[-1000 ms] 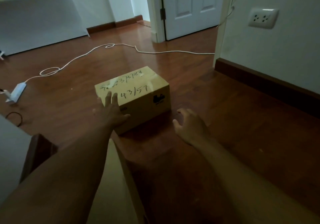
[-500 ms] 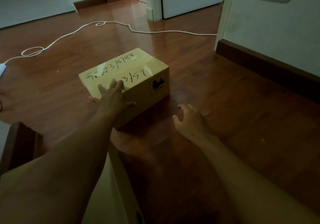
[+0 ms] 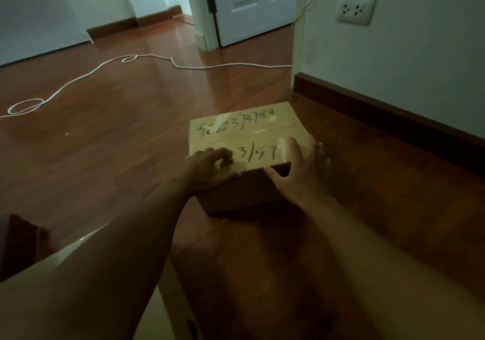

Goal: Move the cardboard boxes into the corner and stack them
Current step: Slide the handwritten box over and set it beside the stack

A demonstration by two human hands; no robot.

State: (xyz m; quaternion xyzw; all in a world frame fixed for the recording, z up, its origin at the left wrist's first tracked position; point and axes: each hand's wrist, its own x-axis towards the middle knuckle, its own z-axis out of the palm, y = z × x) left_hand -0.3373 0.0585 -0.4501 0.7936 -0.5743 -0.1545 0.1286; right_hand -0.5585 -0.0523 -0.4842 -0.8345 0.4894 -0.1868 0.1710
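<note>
- While both hands sit on it, 1 cardboard box (image 3: 249, 140) rests on the wood floor (image 3: 105, 155), near the baseboard (image 3: 380, 113) of the right wall.
- Left hand (image 3: 207, 173): fingers curled over the near-left top edge, gripping.
- Right hand (image 3: 301, 171): fingers spread, flat on the near-right corner, not closed.
- 2nd box (image 3: 168, 300), prob. cardboard, at bottom under the arms; dim, mostly hidden.
- 1 white cord (image 3: 78, 79) w/ 2 loops across the floor.
- 1 wall socket (image 3: 354, 10), 1 white door (image 3: 257, 6).
</note>
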